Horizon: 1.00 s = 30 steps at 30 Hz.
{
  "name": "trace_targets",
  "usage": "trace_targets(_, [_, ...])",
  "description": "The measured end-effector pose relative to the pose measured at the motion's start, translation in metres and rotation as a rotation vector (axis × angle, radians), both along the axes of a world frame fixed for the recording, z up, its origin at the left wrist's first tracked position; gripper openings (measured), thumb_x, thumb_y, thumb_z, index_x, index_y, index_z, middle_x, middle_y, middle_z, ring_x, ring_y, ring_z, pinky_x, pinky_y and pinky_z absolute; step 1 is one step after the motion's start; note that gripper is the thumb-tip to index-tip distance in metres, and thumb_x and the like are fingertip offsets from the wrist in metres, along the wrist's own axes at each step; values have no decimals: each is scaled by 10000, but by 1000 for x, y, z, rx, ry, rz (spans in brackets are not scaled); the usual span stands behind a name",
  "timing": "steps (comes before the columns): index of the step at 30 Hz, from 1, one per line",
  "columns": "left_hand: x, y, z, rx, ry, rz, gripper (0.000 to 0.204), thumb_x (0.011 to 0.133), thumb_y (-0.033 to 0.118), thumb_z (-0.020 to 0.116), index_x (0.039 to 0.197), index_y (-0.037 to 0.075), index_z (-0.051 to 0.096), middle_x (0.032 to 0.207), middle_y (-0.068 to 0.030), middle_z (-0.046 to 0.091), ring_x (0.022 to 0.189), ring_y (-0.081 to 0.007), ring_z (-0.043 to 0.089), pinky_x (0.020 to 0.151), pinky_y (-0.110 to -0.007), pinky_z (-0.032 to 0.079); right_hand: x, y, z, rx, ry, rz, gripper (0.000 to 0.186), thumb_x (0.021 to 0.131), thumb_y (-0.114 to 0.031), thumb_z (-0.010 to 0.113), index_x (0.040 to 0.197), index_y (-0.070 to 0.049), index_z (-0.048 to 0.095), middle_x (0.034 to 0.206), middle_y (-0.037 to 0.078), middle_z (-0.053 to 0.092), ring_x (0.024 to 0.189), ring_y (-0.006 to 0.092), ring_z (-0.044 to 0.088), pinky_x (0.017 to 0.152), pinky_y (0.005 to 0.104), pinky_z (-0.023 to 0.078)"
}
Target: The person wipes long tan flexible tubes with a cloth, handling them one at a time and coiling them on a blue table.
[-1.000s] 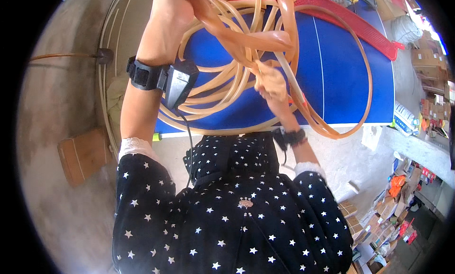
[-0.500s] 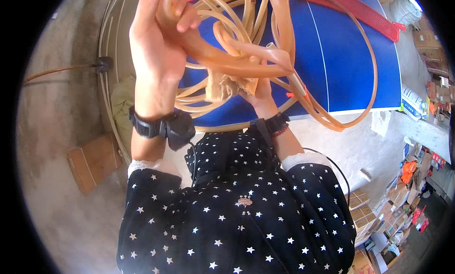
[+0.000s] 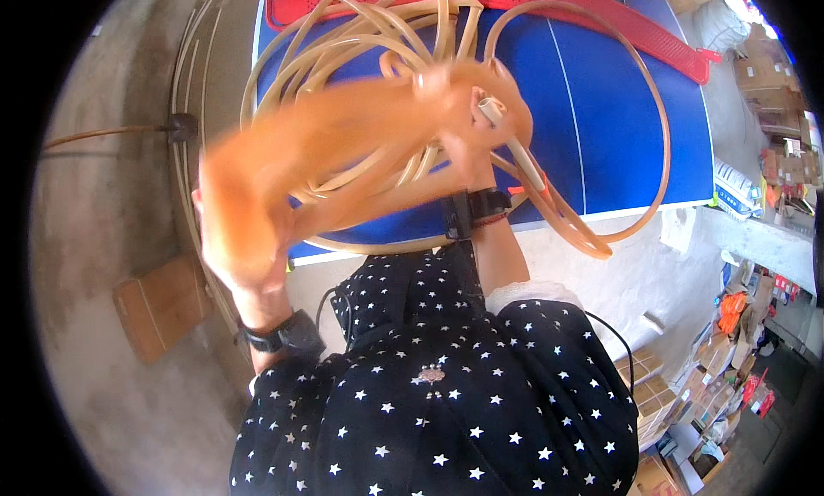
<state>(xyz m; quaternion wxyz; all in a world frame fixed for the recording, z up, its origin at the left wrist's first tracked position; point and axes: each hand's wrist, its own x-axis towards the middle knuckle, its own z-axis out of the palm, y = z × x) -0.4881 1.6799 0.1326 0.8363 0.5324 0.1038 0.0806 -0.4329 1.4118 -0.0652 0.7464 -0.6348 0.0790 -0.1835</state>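
Amber rubber tubing [image 3: 343,136], smeared by motion and close to the camera, stretches between my two hands. At its left end my left hand [image 3: 257,277] is closed around it, with most of the fingers behind the rubber. My right hand [image 3: 468,157] grips the other end, partly covered by the tubing. By the right hand a pale tube end [image 3: 490,110] sticks out, and an orange-red piece [image 3: 534,185] sits along that tube. Loose loops of the tubing [image 3: 343,45] lie on the blue table behind, and one wide loop curves off to the right.
The blue table [image 3: 614,144] has a white line across it. A long red perforated tray [image 3: 601,24] lies along its far edge. Flat cardboard [image 3: 163,307] is on the floor at left. Boxes [image 3: 768,71] and stacked goods fill the right side.
My left hand has moved down and left, drawing the tubing out into a long stretch. The right hand has stayed near its place. The crumpled tan piece between the hands no longer shows.
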Motion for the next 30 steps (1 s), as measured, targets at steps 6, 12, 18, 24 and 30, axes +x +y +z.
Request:
trace_targets(6, [-7, 22, -25, 89, -174, 181, 281, 944, 314, 483, 1014, 54, 563, 577, 28, 449, 416, -91, 397, 415, -245, 363, -13, -30, 3, 717, -78, -79, 313, 906, -332, 544, 1113, -96, 536, 954, -5, 590, 887, 122, 570, 777, 278, 486])
trace_targets(12, [44, -15, -29, -202, 32, -117, 427, 949, 279, 346, 550, 138, 406, 454, 46, 324, 391, -89, 284, 471, -247, 275, -27, -13, -83, 933, 68, -50, 309, 914, -337, 540, 1116, -103, 537, 935, -16, 594, 876, 104, 570, 772, 258, 483])
trace_targets(18, [93, -49, -11, -223, -55, -180, 351, 906, 291, 330, 631, 108, 447, 471, 15, 313, 417, -118, 291, 491, -276, 311, -96, -46, 36, 435, 776, 554, 332, 834, -286, 672, 1081, -83, 579, 983, 26, 605, 865, 93, 577, 763, 234, 473])
trace_targets(24, [101, -47, -9, -225, -237, -257, 348, 883, 334, 370, 837, 37, 545, 554, -48, 448, 414, -146, 349, 465, -291, 345, -152, -175, 0, 705, 722, 461, 458, 774, -115, 720, 1185, -40, 533, 1040, 92, 619, 1017, 164, 593, 836, 304, 515])
trace_targets(30, [92, -38, -18, -236, -156, -187, 422, 908, 366, 394, 619, 68, 468, 556, -49, 417, 474, -161, 414, 487, -289, 339, -52, -221, 25, 348, 580, 354, 624, 899, -434, 546, 1320, -37, 313, 1253, 160, 469, 1219, 248, 463, 1003, 373, 419])
